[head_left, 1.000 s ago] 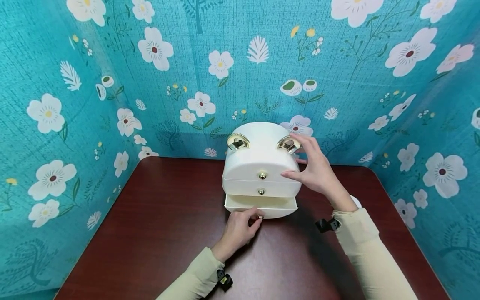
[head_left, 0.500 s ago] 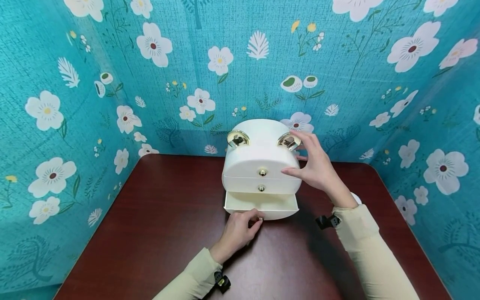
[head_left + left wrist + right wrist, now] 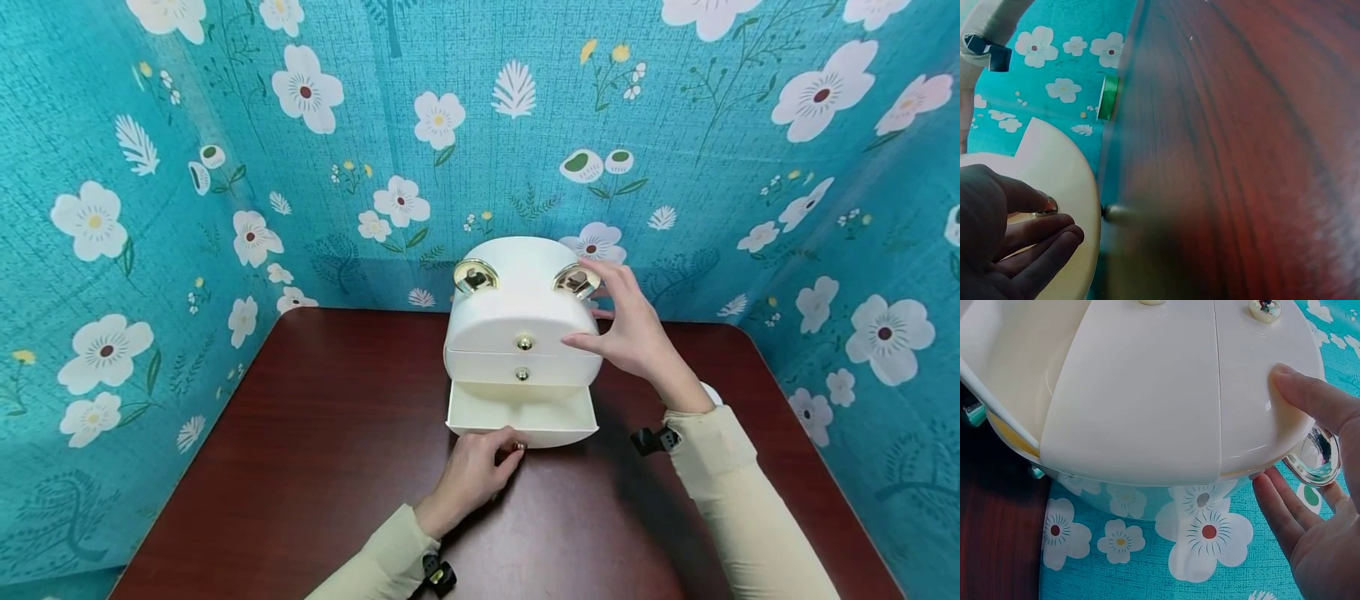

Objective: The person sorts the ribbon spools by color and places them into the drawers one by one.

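Note:
A white storage box [image 3: 525,304] with gold ear-shaped pieces stands at the table's back. Its lowest drawer [image 3: 558,437] is pulled out, and the inside looks bare. My left hand [image 3: 467,477] pinches the drawer's small round metal knob [image 3: 1052,205] between thumb and fingers. With my right hand [image 3: 633,335] I grip the box's upper right side. The right thumb lies on the top drawer's front, and the fingers reach along the side by the right gold ear [image 3: 577,282]. The two upper drawers, each with a gold knob [image 3: 524,342], are closed.
The box stands on a dark red wooden table [image 3: 322,433]. Blue flowered cloth [image 3: 375,125] hangs behind it and at both sides. A green roll with a pale rim [image 3: 1108,98] shows near the table's edge in the left wrist view.
The lowest drawer has come further out toward me, with my left hand on its knob. My right hand keeps its hold on the box. The head view has tilted slightly.

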`<act>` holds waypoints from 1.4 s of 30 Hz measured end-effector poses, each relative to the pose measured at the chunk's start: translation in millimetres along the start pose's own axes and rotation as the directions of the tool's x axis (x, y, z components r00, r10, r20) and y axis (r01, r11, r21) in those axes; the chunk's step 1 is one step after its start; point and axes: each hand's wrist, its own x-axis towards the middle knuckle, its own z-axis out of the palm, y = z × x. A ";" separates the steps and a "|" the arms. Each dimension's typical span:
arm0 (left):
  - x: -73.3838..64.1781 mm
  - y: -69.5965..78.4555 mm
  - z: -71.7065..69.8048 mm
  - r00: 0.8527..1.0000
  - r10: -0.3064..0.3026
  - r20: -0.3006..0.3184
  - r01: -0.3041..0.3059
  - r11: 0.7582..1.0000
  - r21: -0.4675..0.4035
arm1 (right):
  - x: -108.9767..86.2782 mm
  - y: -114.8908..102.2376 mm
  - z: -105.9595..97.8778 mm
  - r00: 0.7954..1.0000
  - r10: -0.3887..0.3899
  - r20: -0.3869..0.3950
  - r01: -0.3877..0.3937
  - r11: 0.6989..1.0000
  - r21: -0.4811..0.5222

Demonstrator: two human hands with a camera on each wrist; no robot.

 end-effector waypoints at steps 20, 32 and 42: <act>-13.9 9.9 -4.0 1.000 0.010 0.008 -0.010 1.000 0.018 | 0.4 -2.0 -0.8 1.000 -0.004 0.004 0.004 1.000 -0.002; -17.7 15.7 -1.2 1.000 0.024 0.018 -0.024 1.000 0.002 | -1.8 -2.3 -1.1 1.000 -0.007 0.000 0.007 1.000 -0.013; -22.2 12.9 -0.4 0.999 0.046 -0.002 -0.046 0.999 0.011 | -1.8 -4.2 -0.7 1.000 0.000 0.005 0.000 1.000 -0.008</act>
